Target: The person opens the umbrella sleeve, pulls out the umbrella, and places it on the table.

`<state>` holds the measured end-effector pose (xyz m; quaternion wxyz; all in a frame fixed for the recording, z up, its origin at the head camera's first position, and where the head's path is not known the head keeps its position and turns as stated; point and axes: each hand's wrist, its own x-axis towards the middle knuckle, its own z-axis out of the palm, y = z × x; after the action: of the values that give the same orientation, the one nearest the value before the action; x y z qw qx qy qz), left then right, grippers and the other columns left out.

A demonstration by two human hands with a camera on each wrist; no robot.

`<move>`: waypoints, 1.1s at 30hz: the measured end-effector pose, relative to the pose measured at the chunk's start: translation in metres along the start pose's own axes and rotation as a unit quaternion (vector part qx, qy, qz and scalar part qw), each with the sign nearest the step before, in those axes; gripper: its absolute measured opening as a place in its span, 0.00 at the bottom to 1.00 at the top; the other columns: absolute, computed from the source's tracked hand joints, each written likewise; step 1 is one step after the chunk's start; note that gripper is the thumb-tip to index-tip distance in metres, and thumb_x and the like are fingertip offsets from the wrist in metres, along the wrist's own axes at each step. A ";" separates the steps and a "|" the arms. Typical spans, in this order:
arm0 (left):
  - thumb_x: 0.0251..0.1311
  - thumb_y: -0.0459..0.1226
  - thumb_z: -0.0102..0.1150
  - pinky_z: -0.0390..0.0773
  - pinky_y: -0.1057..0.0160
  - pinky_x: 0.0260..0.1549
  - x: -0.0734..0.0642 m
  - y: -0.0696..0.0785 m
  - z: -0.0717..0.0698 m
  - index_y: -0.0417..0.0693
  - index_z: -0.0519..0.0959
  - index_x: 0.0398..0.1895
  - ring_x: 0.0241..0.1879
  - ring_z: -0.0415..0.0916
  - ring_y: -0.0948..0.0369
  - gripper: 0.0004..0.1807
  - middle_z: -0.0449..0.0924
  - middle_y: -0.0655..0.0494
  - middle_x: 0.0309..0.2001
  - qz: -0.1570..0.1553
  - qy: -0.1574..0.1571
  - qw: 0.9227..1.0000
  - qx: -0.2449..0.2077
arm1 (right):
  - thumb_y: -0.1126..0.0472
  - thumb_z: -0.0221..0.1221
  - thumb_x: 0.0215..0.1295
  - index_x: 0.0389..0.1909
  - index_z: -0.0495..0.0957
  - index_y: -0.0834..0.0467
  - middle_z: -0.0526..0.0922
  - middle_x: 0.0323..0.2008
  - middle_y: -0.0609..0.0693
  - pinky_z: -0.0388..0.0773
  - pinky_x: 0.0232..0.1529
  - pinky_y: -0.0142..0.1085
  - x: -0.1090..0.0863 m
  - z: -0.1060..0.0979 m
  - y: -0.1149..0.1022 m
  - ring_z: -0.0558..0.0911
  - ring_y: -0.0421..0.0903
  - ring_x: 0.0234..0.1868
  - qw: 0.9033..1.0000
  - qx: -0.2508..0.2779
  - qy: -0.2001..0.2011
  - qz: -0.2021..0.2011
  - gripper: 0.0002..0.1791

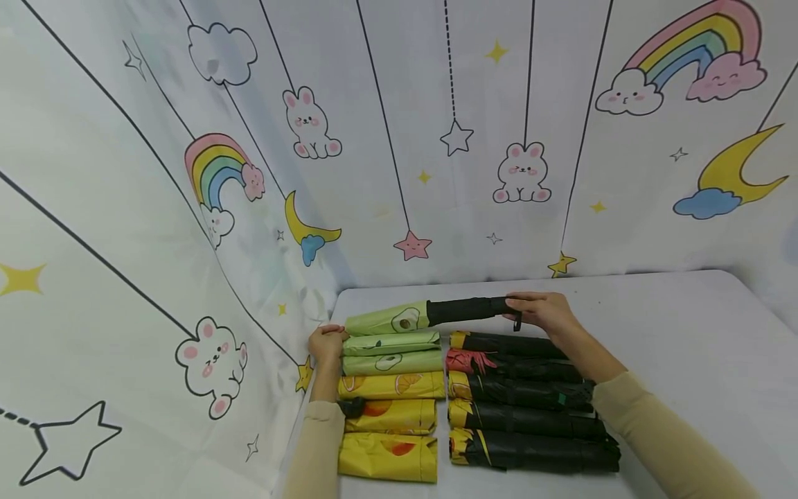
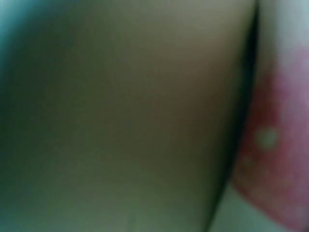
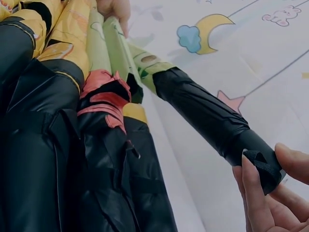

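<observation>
A folded umbrella (image 1: 461, 311), green with an avocado print on its left part and black on its right, lies slantwise above the rows. My right hand (image 1: 548, 312) pinches its black end between thumb and fingers, beside a small wrist strap (image 3: 260, 164). At the green end, my left hand (image 1: 326, 344) holds on with curled fingers, partly hidden. Just below lie two green folded umbrellas (image 1: 393, 362) and several yellow fruit-print ones (image 1: 389, 458). To their right is a column of black rolled umbrellas (image 1: 536, 450), one with a red part (image 1: 464, 360). The left wrist view is blurred.
Everything lies on a white table (image 1: 679, 333). Behind and to the left hangs a white cloth (image 1: 374, 173) printed with rabbits, stars, moons and rainbows. A black knob (image 1: 353, 407) sticks out at the left of a yellow umbrella.
</observation>
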<state>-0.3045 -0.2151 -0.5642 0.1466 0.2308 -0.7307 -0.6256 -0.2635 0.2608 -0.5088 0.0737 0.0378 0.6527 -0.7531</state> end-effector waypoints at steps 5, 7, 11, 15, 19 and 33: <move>0.62 0.22 0.65 0.76 0.69 0.28 0.001 -0.002 0.001 0.31 0.84 0.48 0.39 0.82 0.49 0.11 0.88 0.40 0.44 0.004 0.000 1.000 0.007 | 0.59 0.71 0.67 0.68 0.72 0.74 0.86 0.49 0.42 0.84 0.56 0.40 -0.004 -0.004 -0.002 0.90 0.44 0.47 1.000 0.005 0.001 -0.004 0.34; 0.63 0.23 0.65 0.76 0.69 0.28 0.001 -0.002 0.001 0.31 0.84 0.48 0.38 0.82 0.50 0.10 0.88 0.40 0.44 0.001 -0.001 1.000 0.002 | 0.60 0.71 0.67 0.67 0.73 0.73 0.87 0.49 0.42 0.84 0.55 0.40 -0.006 -0.005 -0.003 0.90 0.45 0.46 1.000 0.010 0.006 -0.003 0.34; 0.66 0.23 0.62 0.77 0.70 0.28 0.002 -0.003 0.001 0.30 0.83 0.48 0.40 0.83 0.49 0.10 0.88 0.39 0.45 -0.004 -0.001 1.000 -0.006 | 0.60 0.71 0.67 0.68 0.72 0.73 0.86 0.49 0.43 0.84 0.56 0.40 -0.008 -0.009 -0.004 0.90 0.45 0.46 1.000 0.015 0.006 0.000 0.35; 0.69 0.23 0.58 0.77 0.70 0.29 0.001 -0.002 0.001 0.29 0.83 0.49 0.44 0.82 0.45 0.09 0.87 0.36 0.46 -0.006 -0.003 1.000 -0.011 | 0.59 0.72 0.67 0.69 0.70 0.74 0.86 0.49 0.42 0.83 0.57 0.39 -0.010 -0.014 -0.006 0.90 0.45 0.46 1.000 0.016 0.003 0.002 0.36; 0.67 0.23 0.60 0.78 0.70 0.31 0.000 -0.003 0.001 0.29 0.83 0.48 0.46 0.82 0.43 0.09 0.87 0.37 0.46 -0.005 -0.004 1.000 -0.012 | 0.59 0.72 0.66 0.69 0.71 0.74 0.88 0.46 0.42 0.84 0.55 0.38 -0.013 -0.017 -0.007 0.91 0.45 0.45 1.000 0.017 0.003 0.001 0.37; 0.62 0.22 0.65 0.78 0.70 0.29 0.001 -0.003 0.000 0.31 0.84 0.46 0.44 0.82 0.45 0.10 0.88 0.39 0.44 -0.005 -0.007 1.000 -0.014 | 0.59 0.71 0.67 0.61 0.81 0.68 0.89 0.45 0.41 0.84 0.52 0.32 -0.019 -0.031 -0.007 0.91 0.44 0.44 1.000 0.015 0.010 -0.006 0.25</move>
<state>-0.3050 -0.2160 -0.5674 0.1414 0.2283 -0.7215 -0.6382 -0.2475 0.2932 -0.5033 0.0623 0.0429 0.6426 -0.7625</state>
